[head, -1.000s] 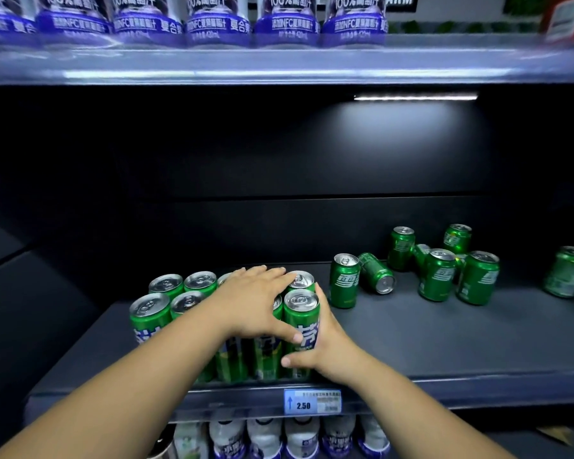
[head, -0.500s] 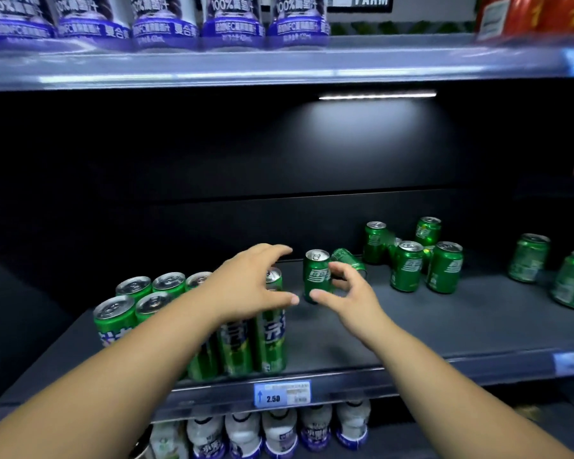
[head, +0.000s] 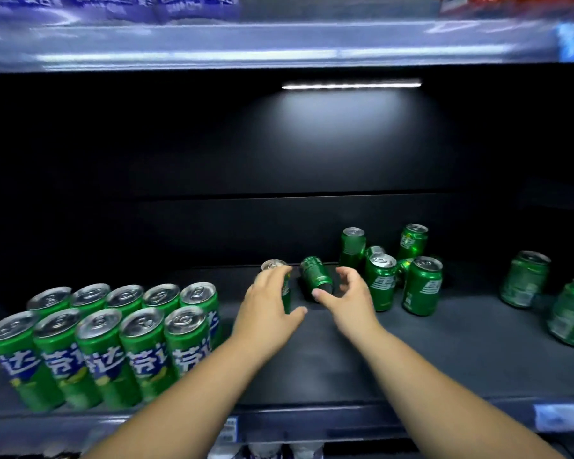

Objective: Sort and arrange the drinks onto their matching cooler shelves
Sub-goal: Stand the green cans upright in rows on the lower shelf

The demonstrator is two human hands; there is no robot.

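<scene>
A short green can (head: pixel 287 293) stands upright mid-shelf, and my left hand (head: pixel 267 306) wraps it, fingers over its top and thumb in front of it. Right beside it a second short green can (head: pixel 315 278) lies on its side. My right hand (head: pixel 347 298) is spread just to the right of that lying can, thumb near its front end and fingers curved apart from it. Two rows of tall green cans (head: pixel 113 346) stand packed at the shelf's left front.
A cluster of short green cans (head: pixel 421 288), some upright and some tipped, sits right of my hands, and two more cans (head: pixel 524 279) stand far right. The dark shelf (head: pixel 444 352) has bare floor at front centre. Blurred purple bottles (head: pixel 179 5) line the shelf above; white bottles (head: pixel 269 453) stand below.
Both hands left the tall cans and moved right and back to the short cans. My left hand has closed round the upright can. The view shifted right.
</scene>
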